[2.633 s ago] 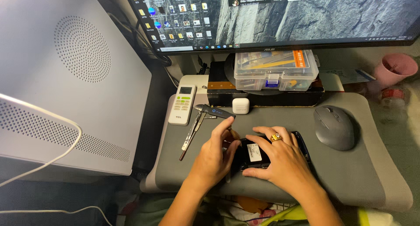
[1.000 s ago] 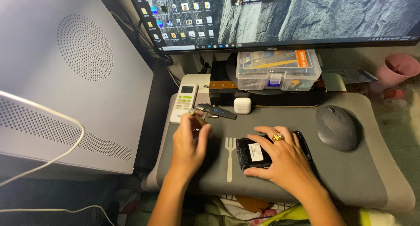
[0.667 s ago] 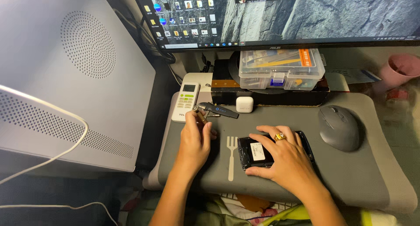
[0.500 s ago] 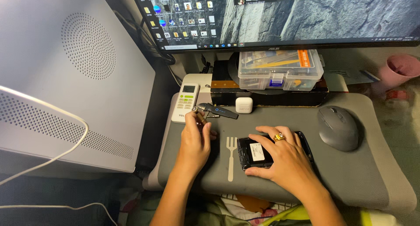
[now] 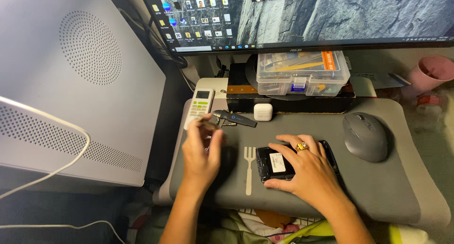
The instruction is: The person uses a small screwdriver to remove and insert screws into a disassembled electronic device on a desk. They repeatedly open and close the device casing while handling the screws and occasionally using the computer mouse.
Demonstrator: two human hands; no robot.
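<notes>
- Left hand (image 5: 201,152) raised over the left part of the grey desk mat (image 5: 378,192), fingers pinched narrow around a small metal tool (image 5: 208,125); tool blurred, exact kind unclear.
- Just beyond the left fingertips: a dark folding tool (image 5: 235,119) lying flat, a white remote control (image 5: 199,107) beside it to the left.
- Right hand (image 5: 307,171) spread flat, fingers wide, pressing on a black opened device (image 5: 276,162) with a white label; gold ring (image 5: 301,146) on one finger.
- Device lying on the mat under the right fingers and palm, its left half showing, far edge peeking out past the fingertips.
- Between the two hands: a pale fork-shaped pry tool (image 5: 249,168) lying flat, apart from both.
- Beyond the right fingertips: a small white earbud case (image 5: 263,111), then a clear plastic parts box (image 5: 302,73) on a dark stand.
- Right of the right hand, near: a grey mouse (image 5: 365,136).
- Far right: a pink cup (image 5: 431,70).
- Left of the left hand: a white computer case (image 5: 71,83).
</notes>
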